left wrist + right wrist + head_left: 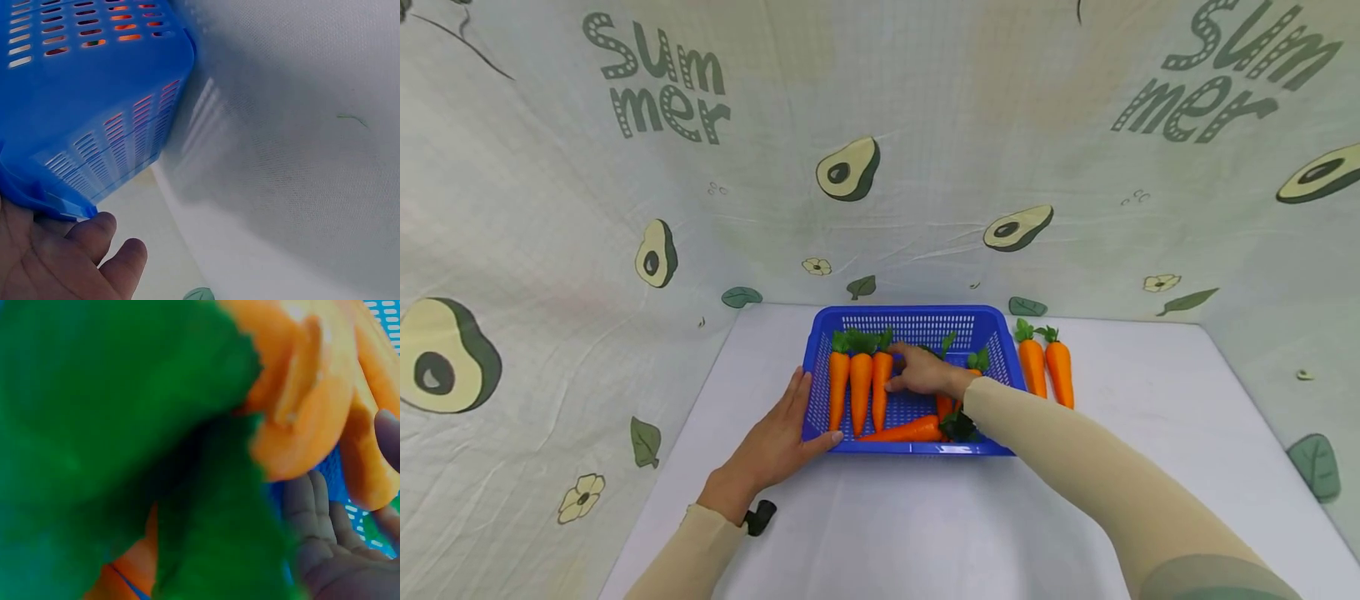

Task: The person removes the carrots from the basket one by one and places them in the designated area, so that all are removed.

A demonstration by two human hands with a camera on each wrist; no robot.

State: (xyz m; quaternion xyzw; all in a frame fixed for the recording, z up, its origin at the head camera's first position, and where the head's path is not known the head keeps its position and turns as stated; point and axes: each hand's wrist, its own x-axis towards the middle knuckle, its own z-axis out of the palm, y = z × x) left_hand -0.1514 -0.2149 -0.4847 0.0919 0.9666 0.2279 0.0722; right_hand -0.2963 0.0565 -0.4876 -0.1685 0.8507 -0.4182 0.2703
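A blue plastic basket stands on the white table. My left hand rests at its front left corner, fingers straight along the side wall and thumb on the front rim. Inside on the left, three upright-pointing carrots lie side by side, the third carrot nearest my right hand. That hand reaches into the basket; its thumb and fingertips touch this carrot's right side. In the right wrist view, blurred green leaves cover much of the scene, with a large carrot beside the fingers.
Another carrot lies crosswise along the basket's front. More carrots on the basket's right are partly hidden by my right forearm. Two carrots lie on the table outside the right wall. A printed cloth hangs behind the table.
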